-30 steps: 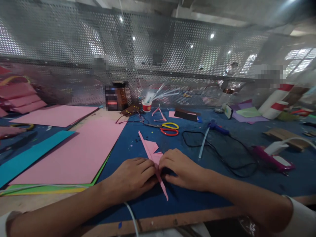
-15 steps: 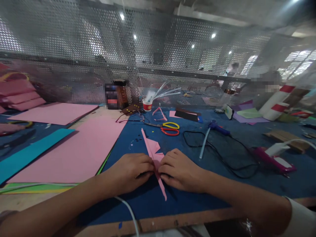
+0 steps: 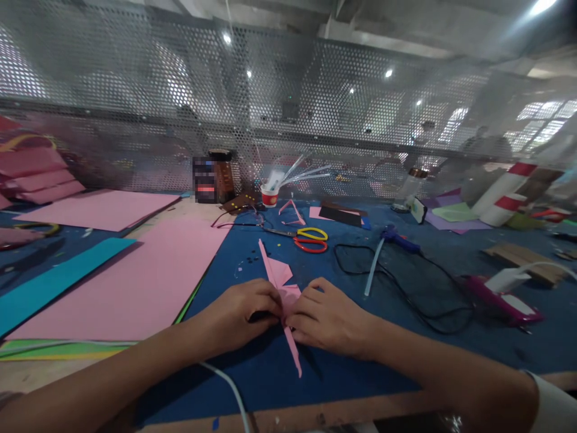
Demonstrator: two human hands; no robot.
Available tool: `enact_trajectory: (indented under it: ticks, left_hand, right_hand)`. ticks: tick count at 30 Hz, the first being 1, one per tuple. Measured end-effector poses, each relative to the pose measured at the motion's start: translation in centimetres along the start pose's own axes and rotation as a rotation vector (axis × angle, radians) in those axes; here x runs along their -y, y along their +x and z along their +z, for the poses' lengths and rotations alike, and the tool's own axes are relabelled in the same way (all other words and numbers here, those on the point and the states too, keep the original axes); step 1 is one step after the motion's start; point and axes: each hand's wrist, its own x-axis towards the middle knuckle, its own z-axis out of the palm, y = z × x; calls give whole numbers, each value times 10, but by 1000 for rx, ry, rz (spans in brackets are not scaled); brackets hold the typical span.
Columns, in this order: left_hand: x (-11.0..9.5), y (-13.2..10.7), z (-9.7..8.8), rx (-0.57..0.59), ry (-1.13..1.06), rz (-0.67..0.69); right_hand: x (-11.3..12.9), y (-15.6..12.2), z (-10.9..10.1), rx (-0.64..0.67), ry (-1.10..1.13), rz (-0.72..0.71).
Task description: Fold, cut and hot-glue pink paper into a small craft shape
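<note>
A pink folded paper piece [image 3: 292,352] with a long narrow strip and pointed flaps lies on the blue work surface. My left hand [image 3: 246,313] grips its strip from the left with curled fingers. From the right, my right hand [image 3: 322,319] pinches the flap side close to the middle of the strip. The fingertips of both hands nearly meet and hide the paper's centre. Beyond the paper lie scissors [image 3: 300,237] with one yellow and one red handle. A small pink folded frame [image 3: 293,211] stands behind them.
Large pink sheets [image 3: 130,276] and a teal strip [image 3: 63,282] lie at left. A blue glue gun [image 3: 400,239] with a black cord and a magenta power strip [image 3: 505,300] are at right. Eyeglasses [image 3: 238,218] and a paper cup [image 3: 269,196] of glue sticks stand at the back.
The view has tilted up slightly. Both hands stay on the pink paper, and my right hand's fingers have shifted a little on it.
</note>
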Motion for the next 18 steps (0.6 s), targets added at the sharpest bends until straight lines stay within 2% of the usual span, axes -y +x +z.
enact_trajectory:
  ticks: [5, 11, 18]
  left_hand:
    - [0, 1, 0, -11, -19, -11]
    - [1, 1, -1, 9, -51, -6]
    - [0, 3, -2, -20, -107, -19]
  right_hand:
    - [1, 1, 2, 38, 10, 28]
    - [2, 2, 8, 15, 173, 155]
    - [5, 7, 16, -20, 316, 315]
